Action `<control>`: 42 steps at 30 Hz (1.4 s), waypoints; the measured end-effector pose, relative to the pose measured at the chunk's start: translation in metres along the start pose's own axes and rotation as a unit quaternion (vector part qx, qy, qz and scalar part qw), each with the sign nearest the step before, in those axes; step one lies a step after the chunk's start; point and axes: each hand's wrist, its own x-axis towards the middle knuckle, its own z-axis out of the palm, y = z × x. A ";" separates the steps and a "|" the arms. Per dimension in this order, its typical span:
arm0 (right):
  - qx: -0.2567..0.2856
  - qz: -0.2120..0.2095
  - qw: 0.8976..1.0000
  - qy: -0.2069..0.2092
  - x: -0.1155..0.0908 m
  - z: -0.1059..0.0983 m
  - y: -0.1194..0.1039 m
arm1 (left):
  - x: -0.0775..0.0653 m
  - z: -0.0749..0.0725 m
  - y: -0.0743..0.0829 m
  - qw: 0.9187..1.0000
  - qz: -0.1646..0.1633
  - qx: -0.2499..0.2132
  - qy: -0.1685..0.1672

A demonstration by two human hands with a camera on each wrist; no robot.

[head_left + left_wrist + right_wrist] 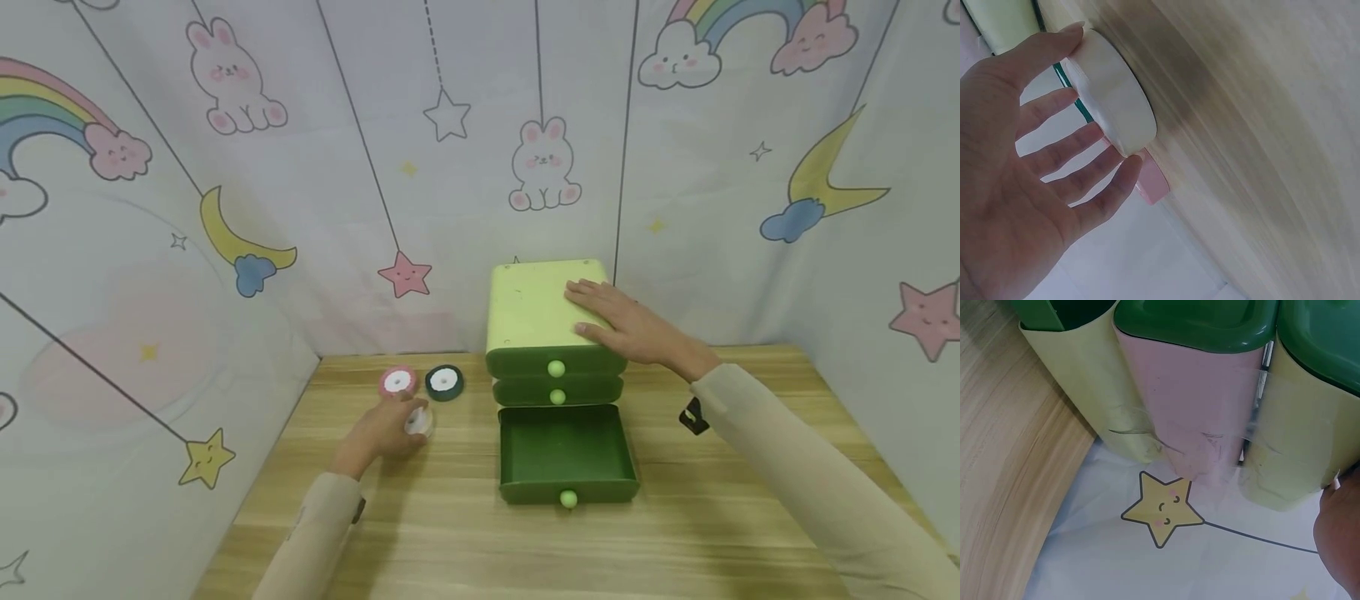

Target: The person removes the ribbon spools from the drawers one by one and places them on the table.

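My left hand (384, 427) holds a spool of white ribbon (1116, 94) on the table, thumb on one side and fingertips along the other. Just beyond it lie a spool of pink ribbon (397, 381) and a spool of dark green ribbon (445, 382). A small drawer cabinet (528, 312) with a pale green top stands right of the spools. Flat on the right part of that top rests my right hand (622, 323), fingers extended. The cabinet's bottom drawer (566, 454) is pulled out, while its upper two are in. Only part of the right hand shows in the right wrist view.
A wood-grain table (450, 542) carries everything. Behind and at both sides hangs a white cloth (465, 200) printed with rabbits, stars and moons. In the right wrist view, the cabinet's side shows a pink tier (1191, 406) between pale green ones.
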 end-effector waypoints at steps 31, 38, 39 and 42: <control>0.004 -0.002 1.000 0.008 0.002 0.001 0.003 | -0.019 -0.007 0.063 0.990 0.068 0.070 0.100; 0.010 0.001 1.000 0.005 0.002 0.001 0.003 | -0.047 -0.004 0.115 0.947 0.206 0.118 0.218; 0.012 0.000 1.000 0.004 0.002 0.001 0.002 | -0.050 -0.002 0.121 0.939 0.224 0.124 0.230; 0.014 -0.001 1.000 0.004 0.002 0.001 0.001 | -0.060 0.000 0.136 0.926 0.263 0.131 0.238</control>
